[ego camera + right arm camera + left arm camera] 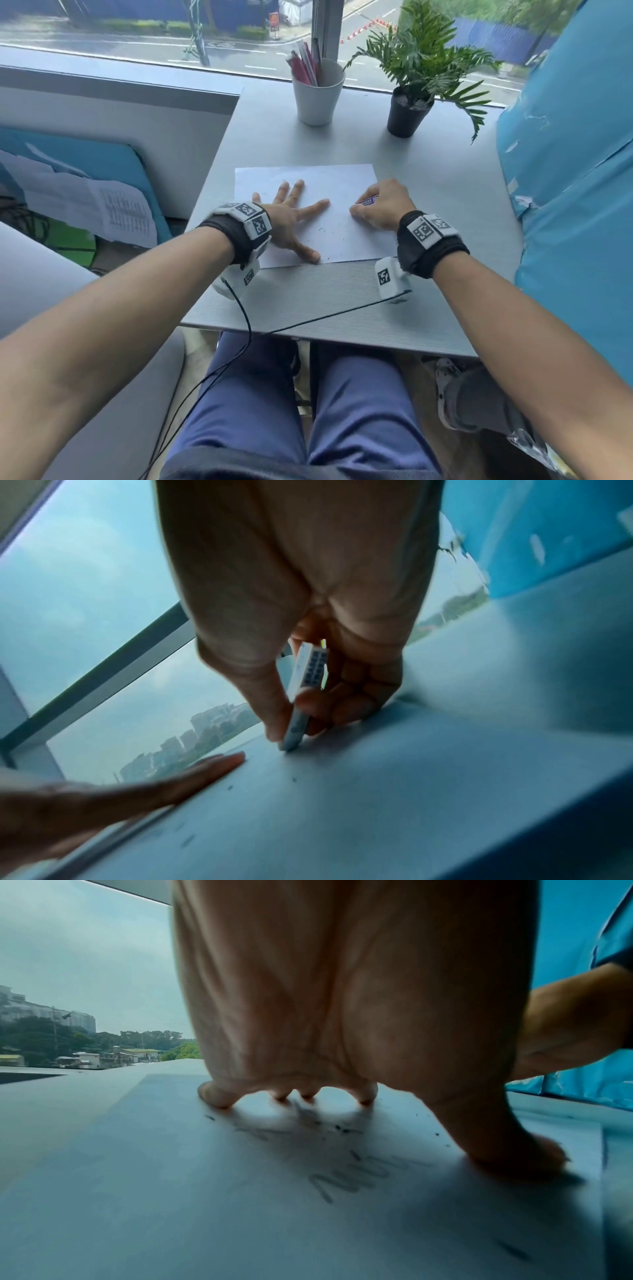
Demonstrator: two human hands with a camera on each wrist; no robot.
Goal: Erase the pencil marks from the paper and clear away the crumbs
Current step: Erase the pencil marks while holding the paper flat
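A white sheet of paper (329, 185) lies flat on the grey table (445, 205). My left hand (291, 219) presses on its left half with fingers spread and straight. Under that palm the left wrist view shows pencil scribbles (359, 1177) and dark crumbs (342, 1129). My right hand (380, 205) pinches a white eraser (301, 696) in a printed sleeve between thumb and fingers. The eraser's lower corner touches the paper (342, 791) near the sheet's right side. Small dark crumbs (329, 236) are scattered on the near middle of the sheet.
A white cup of pens (317, 92) and a potted fern in a black pot (409, 109) stand at the back of the table by the window. A blue panel (575, 171) rises along the right edge. Wrist-camera cables (308, 322) trail over the table's near edge.
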